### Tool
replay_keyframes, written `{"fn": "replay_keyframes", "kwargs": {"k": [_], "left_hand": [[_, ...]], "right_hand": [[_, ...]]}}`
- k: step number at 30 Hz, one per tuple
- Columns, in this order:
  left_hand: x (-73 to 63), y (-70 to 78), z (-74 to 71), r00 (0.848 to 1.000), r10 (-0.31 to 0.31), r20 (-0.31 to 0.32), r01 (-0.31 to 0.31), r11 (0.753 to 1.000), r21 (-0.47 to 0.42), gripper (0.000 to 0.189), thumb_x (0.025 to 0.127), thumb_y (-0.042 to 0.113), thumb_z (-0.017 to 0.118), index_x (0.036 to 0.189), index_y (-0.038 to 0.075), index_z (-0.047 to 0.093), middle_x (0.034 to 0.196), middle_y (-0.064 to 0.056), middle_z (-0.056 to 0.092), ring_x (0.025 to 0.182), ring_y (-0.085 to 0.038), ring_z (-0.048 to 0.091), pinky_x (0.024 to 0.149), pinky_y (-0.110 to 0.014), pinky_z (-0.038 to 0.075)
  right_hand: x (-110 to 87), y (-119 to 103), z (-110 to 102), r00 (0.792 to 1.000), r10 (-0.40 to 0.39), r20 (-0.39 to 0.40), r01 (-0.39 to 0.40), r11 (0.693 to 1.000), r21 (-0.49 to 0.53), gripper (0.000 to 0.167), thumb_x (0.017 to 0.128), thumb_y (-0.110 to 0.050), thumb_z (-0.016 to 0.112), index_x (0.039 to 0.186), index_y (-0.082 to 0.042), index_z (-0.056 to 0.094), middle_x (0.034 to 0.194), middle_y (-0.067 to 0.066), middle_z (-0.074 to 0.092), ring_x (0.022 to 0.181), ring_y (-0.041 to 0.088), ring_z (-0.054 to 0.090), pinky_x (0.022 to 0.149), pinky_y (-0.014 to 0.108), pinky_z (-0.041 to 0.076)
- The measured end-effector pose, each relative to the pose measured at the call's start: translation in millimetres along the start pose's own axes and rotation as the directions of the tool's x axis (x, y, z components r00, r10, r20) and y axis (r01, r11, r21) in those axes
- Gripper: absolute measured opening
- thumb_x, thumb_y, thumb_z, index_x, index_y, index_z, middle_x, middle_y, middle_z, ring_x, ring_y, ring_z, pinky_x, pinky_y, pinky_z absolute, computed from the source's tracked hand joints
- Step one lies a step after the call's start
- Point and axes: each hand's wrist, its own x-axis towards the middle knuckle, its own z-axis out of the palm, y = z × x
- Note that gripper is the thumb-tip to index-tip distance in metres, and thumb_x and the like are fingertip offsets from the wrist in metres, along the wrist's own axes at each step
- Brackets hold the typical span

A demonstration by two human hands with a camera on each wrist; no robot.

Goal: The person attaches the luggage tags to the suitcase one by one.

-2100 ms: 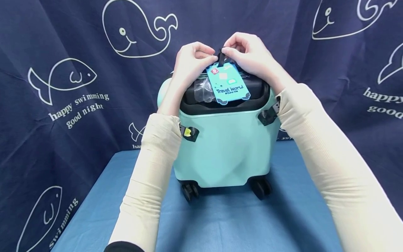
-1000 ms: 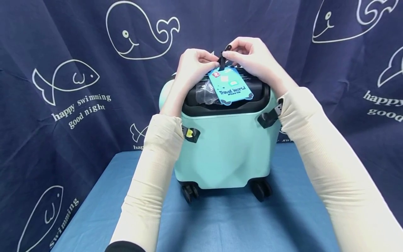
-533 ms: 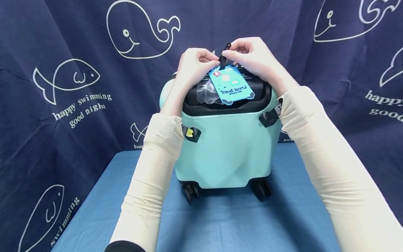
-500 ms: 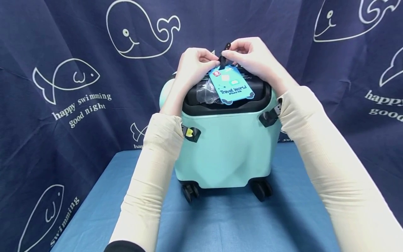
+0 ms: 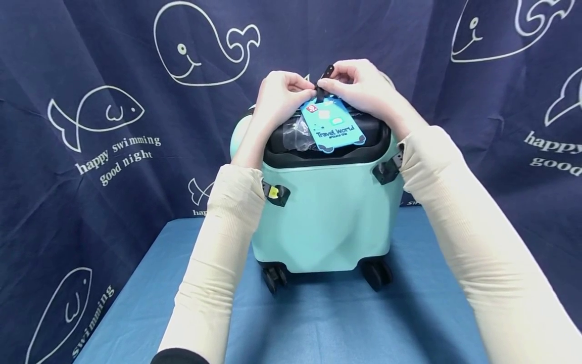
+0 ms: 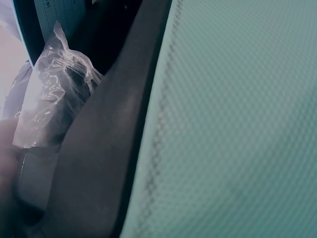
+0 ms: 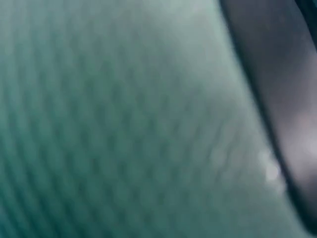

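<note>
A mint-green suitcase [image 5: 325,217] with a black top stands upright on its wheels. Against its top leans a blue luggage tag [image 5: 334,126] printed "Travel World", with a black strap [image 5: 328,72] at its upper edge. My left hand [image 5: 282,101] pinches the strap's base between thumb and fingertips. From the other side my right hand [image 5: 364,91] pinches the strap, whose free end with small holes sticks up between the hands. The tag also shows at the corner of the left wrist view. The right wrist view holds only blurred suitcase shell [image 7: 124,119] and black trim [image 7: 282,89].
Clear crinkled plastic wrap [image 6: 54,94] covers part of the suitcase's black handle, left of the tag. Black wheels [image 5: 376,273] rest on the blue-covered table [image 5: 309,323]. Behind stands a navy curtain [image 5: 291,30] with white whale and fish drawings.
The strap's free end has come up into sight above the fingers since the earliest frame. Lately my right hand has lowered slightly along the strap, while my left hand keeps its pinch.
</note>
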Motion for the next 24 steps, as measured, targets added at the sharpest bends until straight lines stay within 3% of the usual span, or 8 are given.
{"fn": "replay_keyframes", "kwargs": {"k": [4,10,15,24], "left_hand": [[-1.2,1.4,-0.6,1.000,-0.008,0.007,0.008,1.000,-0.026,0.015,0.084,0.025,0.070,0.095,0.016,0.075,0.091,0.004,0.074,0.082,-0.001,0.065,0.075,-0.013,0.043],[-1.3,1.9,-2.4,0.999,-0.007,0.039,0.011,0.996,-0.087,0.019,0.087,0.022,0.066,0.103,0.015,0.071,0.097,0.003,0.073,0.090,-0.002,0.065,0.081,-0.013,0.043],[-2.2,1.5,-2.6,0.998,0.008,0.061,-0.001,0.994,-0.111,0.022,0.089,0.024,0.059,0.107,0.018,0.069,0.101,0.004,0.072,0.093,-0.003,0.062,0.083,-0.015,0.042],[-4.4,2.1,-1.1,0.995,0.056,0.083,-0.047,0.993,-0.106,0.032,0.083,0.034,0.069,0.112,0.019,0.067,0.099,0.003,0.072,0.093,-0.003,0.064,0.085,-0.015,0.041]], "right_hand": [[-1.2,0.2,-0.9,1.000,0.010,-0.009,-0.010,0.998,0.060,0.030,0.090,-0.040,0.058,0.084,-0.011,0.062,0.062,-0.010,0.051,0.067,0.011,0.045,0.065,0.024,0.029],[-1.0,2.2,1.6,0.998,-0.028,-0.053,0.036,0.987,0.158,0.026,0.088,-0.031,0.063,0.088,-0.006,0.066,0.064,-0.011,0.056,0.064,0.009,0.047,0.065,0.021,0.032],[-0.6,5.1,2.4,0.996,-0.012,-0.084,0.034,0.965,0.261,0.023,0.086,-0.026,0.068,0.098,-0.007,0.071,0.071,-0.011,0.063,0.064,0.008,0.051,0.063,0.019,0.036],[-3.7,6.2,1.3,0.996,0.015,-0.085,0.018,0.924,0.381,0.021,0.083,-0.025,0.071,0.099,-0.011,0.074,0.081,-0.011,0.068,0.068,0.011,0.052,0.061,0.022,0.036]]}}
